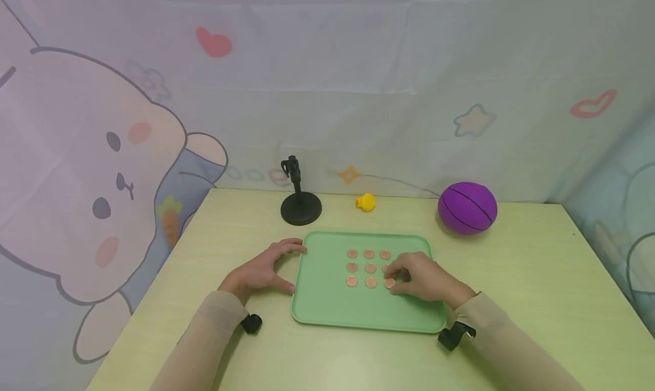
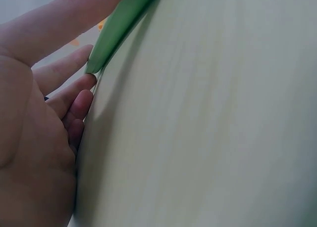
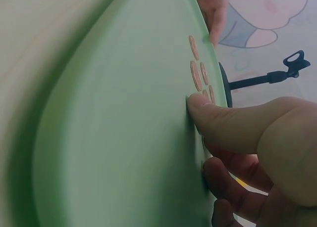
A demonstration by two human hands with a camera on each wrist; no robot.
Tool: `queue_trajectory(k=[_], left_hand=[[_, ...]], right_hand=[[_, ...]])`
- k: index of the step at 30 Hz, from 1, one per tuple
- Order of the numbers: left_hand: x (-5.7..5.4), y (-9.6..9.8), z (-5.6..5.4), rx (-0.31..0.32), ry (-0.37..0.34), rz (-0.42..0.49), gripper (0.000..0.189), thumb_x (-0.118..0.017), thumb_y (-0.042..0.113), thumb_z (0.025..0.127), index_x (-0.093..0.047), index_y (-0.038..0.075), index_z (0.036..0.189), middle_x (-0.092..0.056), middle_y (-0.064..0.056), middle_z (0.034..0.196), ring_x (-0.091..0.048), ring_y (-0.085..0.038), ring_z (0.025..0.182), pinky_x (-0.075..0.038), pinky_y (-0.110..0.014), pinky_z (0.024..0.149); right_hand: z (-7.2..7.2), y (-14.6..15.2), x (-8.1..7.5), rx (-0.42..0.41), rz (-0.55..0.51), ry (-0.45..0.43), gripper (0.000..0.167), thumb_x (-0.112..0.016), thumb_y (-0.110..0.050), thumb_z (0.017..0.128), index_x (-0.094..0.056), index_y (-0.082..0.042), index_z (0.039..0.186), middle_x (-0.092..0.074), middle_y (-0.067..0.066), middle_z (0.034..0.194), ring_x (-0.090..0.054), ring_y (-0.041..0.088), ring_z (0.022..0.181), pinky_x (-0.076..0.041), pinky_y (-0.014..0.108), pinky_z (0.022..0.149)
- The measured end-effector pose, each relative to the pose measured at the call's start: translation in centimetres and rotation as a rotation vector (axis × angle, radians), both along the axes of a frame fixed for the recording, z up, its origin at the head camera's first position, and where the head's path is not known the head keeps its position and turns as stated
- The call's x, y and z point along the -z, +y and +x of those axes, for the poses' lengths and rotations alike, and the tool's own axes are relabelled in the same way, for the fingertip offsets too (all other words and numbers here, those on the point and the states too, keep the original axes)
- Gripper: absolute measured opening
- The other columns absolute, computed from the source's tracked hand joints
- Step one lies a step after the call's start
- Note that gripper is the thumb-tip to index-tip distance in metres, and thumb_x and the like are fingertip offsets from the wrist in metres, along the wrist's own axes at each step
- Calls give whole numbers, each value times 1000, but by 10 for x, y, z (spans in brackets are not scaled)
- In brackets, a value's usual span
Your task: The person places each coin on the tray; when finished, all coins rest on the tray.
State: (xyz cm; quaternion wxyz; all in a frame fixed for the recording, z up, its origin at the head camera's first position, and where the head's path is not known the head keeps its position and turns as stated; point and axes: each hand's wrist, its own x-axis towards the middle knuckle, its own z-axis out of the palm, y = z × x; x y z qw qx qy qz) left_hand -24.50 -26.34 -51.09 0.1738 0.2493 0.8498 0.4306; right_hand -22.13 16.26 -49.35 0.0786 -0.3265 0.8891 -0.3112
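Several copper-coloured coins lie in neat rows on a green tray. My right hand is over the tray's right half, its thumb and fingertips placed around the coin at the near right corner of the rows. In the right wrist view the thumb is down at the tray surface, and the fingers curl opposite it, partly hiding the coins. At the tray's left rim, my left hand has thumb and fingers spread apart, fingertips right at the edge.
Behind the tray stand a black stand with a round base and a small yellow toy. A purple ball with black lines rests at the back right of the pale table. A printed cloth hangs behind.
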Motion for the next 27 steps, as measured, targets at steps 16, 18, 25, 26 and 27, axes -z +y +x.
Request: queue_trajectory(k=[16,18,25,26,27], left_hand=[[0,1,1,0,-4,22,86,-99,21,70,-59,21,146,-31,-5,169,-18,-34,157,-13,-63,123],[0,1,1,1,-4,21,86,-99,21,71,-59,21,147,-30,-5,169,-18,-34,157,-13,-63,123],[-1,0,1,-4,-20,23,86,-98,21,71,-59,22,147,-30,-4,170,-18,-34,156,-14,-64,123],[-1,0,1,-3,-20,22,86,-98,21,71,-59,22,147,-30,-4,170,-18,-34,156,-14,-64,122],[-1,0,1,-3,-22,22,86,-98,21,71,-59,22,147,-30,-3,170,-18,-33,156,-14,-64,123]], right_hand=[[1,-2,-1,9,-12,-9,14,-85,-14,89,-81,-13,102,-74,-8,95,-62,7,80,-54,26,74],[1,-2,-1,9,-13,-9,14,-85,-14,89,-81,-13,102,-74,-8,94,-62,6,80,-54,26,74],[1,2,-3,2,-36,-22,17,-85,-19,90,-81,-12,105,-73,-6,96,-63,11,83,-55,28,76],[1,4,-3,-1,-42,-23,19,-85,-20,90,-81,-12,107,-73,-6,96,-63,11,83,-55,29,76],[0,6,-3,-2,-47,-25,21,-85,-21,90,-81,-12,108,-72,-6,96,-63,12,84,-55,29,77]])
